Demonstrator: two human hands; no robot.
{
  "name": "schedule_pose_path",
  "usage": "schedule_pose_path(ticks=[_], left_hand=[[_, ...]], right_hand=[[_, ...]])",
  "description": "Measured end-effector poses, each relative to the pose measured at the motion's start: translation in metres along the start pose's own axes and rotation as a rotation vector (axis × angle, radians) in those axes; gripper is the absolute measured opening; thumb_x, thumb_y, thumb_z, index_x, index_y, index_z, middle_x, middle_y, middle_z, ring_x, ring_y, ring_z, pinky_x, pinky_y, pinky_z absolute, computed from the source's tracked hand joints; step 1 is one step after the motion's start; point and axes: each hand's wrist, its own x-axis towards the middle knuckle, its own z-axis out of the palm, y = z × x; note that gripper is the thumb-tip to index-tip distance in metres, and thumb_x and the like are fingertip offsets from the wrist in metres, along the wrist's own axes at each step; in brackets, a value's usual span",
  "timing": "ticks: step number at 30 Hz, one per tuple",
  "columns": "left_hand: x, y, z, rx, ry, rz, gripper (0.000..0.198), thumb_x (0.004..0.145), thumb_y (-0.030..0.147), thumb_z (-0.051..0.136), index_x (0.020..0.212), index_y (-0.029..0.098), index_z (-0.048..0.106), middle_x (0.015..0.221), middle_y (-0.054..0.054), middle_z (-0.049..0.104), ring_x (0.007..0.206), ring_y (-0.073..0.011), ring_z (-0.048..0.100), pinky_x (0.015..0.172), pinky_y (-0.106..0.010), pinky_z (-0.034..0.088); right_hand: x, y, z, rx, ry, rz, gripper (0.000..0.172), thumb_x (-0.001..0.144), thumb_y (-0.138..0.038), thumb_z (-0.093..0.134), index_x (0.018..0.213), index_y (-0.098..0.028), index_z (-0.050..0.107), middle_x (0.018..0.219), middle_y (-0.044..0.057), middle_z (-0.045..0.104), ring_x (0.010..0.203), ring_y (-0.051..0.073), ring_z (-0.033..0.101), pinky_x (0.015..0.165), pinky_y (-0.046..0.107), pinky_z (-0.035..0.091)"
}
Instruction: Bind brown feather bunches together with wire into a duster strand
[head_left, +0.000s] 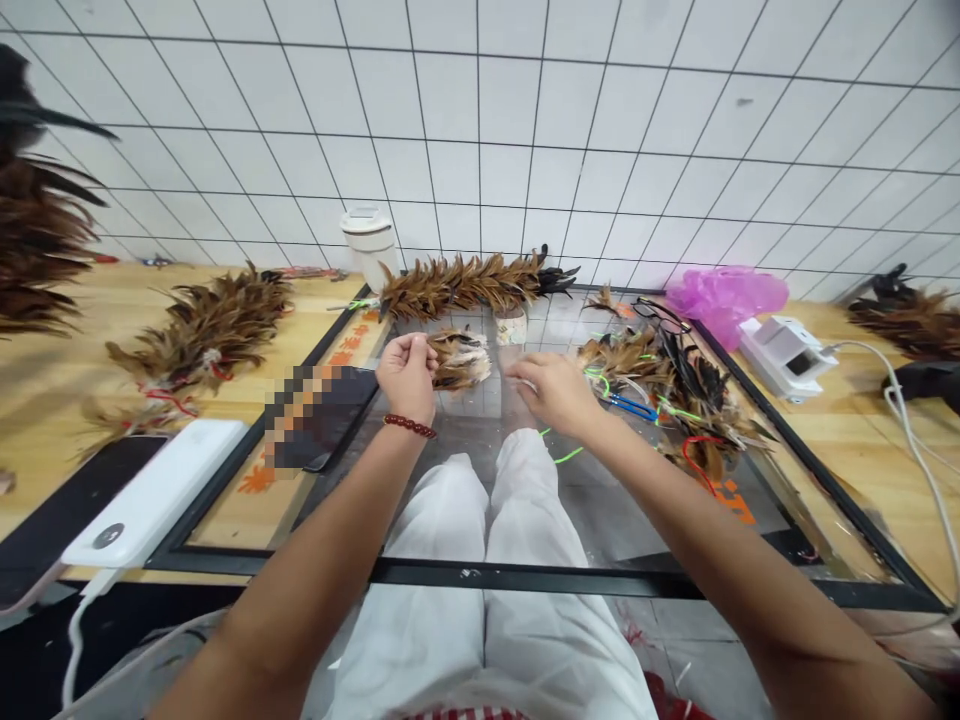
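Note:
My left hand (pixel 409 372), with a dark red bead bracelet (pixel 409 426) at its wrist, is closed in a pinch at the end of a small bunch of brown feathers (pixel 461 360). The bunch points right, its pale ends toward my other hand. Just right of it, my right hand (pixel 553 385) has its fingertips drawn together; whatever they hold is too small to make out. Both hands are above a black-framed glass panel (pixel 465 573). Beyond them lies a long brown feather garland (pixel 465 285) with black feathers at its right end.
A loose feather pile (pixel 637 365) with green string and a blue-handled tool (pixel 634 406) lies right. Glasses (pixel 661 314), a pink plastic bag (pixel 727 298) and a white device (pixel 787 355) are behind it. Left are a feather garland (pixel 214 325), a white power bank (pixel 157 490) and a white cup (pixel 369 245).

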Motion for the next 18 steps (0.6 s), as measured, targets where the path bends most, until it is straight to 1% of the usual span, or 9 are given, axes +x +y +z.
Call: schedule_pose_path(ticks=[2, 4, 6, 8, 10, 13, 16, 18], left_hand=[[0.005, -0.012, -0.005, 0.129, 0.035, 0.103, 0.013, 0.077, 0.028, 0.058, 0.08, 0.016, 0.059, 0.069, 0.0, 0.06, 0.062, -0.0084, 0.056, 0.058, -0.019, 0.044], [0.006, -0.023, -0.01, 0.263, 0.071, 0.197, 0.017, 0.078, 0.028, 0.058, 0.089, 0.016, 0.06, 0.09, -0.005, 0.063, 0.084, -0.0121, 0.06, 0.078, -0.022, 0.047], [0.006, -0.032, -0.013, 0.361, 0.116, 0.2, 0.028, 0.08, 0.032, 0.057, 0.104, 0.017, 0.057, 0.112, -0.01, 0.059, 0.105, -0.0167, 0.057, 0.095, -0.028, 0.042], [0.006, -0.037, -0.014, 0.424, 0.123, 0.114, 0.04, 0.082, 0.038, 0.056, 0.116, 0.017, 0.05, 0.129, -0.015, 0.051, 0.123, -0.0208, 0.047, 0.106, -0.034, 0.033], [0.006, -0.04, -0.014, 0.458, 0.086, 0.026, 0.048, 0.084, 0.046, 0.051, 0.123, 0.017, 0.045, 0.138, -0.018, 0.042, 0.133, -0.0231, 0.037, 0.112, -0.037, 0.025], [0.006, -0.042, -0.008, 0.493, 0.06, -0.002, 0.052, 0.086, 0.052, 0.044, 0.124, 0.016, 0.043, 0.143, -0.02, 0.037, 0.139, -0.0241, 0.029, 0.114, -0.038, 0.02], [0.006, -0.043, 0.004, 0.517, 0.071, -0.004, 0.048, 0.088, 0.049, 0.042, 0.122, 0.014, 0.044, 0.141, -0.022, 0.039, 0.138, -0.024, 0.029, 0.114, -0.038, 0.019], [0.005, -0.045, 0.016, 0.515, 0.063, 0.0, 0.044, 0.09, 0.045, 0.041, 0.12, 0.014, 0.045, 0.138, -0.022, 0.041, 0.136, -0.0237, 0.032, 0.113, -0.038, 0.02]], right_hand=[[0.028, 0.0, 0.005, 0.046, -0.05, 0.005, 0.025, 0.084, -0.016, 0.053, 0.103, -0.021, 0.068, 0.106, 0.007, 0.065, 0.098, 0.023, 0.057, 0.081, 0.034, 0.04], [0.058, 0.004, 0.014, 0.143, -0.056, 0.066, 0.027, 0.086, -0.017, 0.05, 0.109, -0.018, 0.065, 0.112, 0.009, 0.063, 0.101, 0.021, 0.057, 0.085, 0.033, 0.042], [0.088, 0.008, 0.025, 0.23, -0.05, 0.104, 0.029, 0.09, -0.022, 0.046, 0.112, -0.015, 0.063, 0.114, 0.01, 0.063, 0.106, 0.02, 0.057, 0.092, 0.031, 0.042], [0.113, 0.01, 0.037, 0.285, -0.06, 0.076, 0.031, 0.092, -0.026, 0.043, 0.114, -0.016, 0.062, 0.119, 0.01, 0.062, 0.113, 0.019, 0.055, 0.097, 0.03, 0.039], [0.133, 0.01, 0.048, 0.322, -0.106, 0.068, 0.033, 0.093, -0.03, 0.04, 0.115, -0.019, 0.062, 0.121, 0.008, 0.062, 0.114, 0.02, 0.054, 0.098, 0.032, 0.039], [0.149, 0.008, 0.064, 0.369, -0.226, 0.115, 0.036, 0.094, -0.035, 0.037, 0.115, -0.02, 0.062, 0.121, 0.006, 0.063, 0.111, 0.021, 0.056, 0.095, 0.032, 0.04], [0.148, 0.012, 0.073, 0.396, -0.302, 0.152, 0.037, 0.093, -0.034, 0.037, 0.104, -0.016, 0.067, 0.112, 0.008, 0.068, 0.102, 0.021, 0.06, 0.089, 0.03, 0.042], [0.14, 0.021, 0.072, 0.41, -0.296, 0.178, 0.038, 0.092, -0.035, 0.038, 0.096, -0.014, 0.069, 0.104, 0.008, 0.07, 0.096, 0.022, 0.061, 0.084, 0.029, 0.044]])
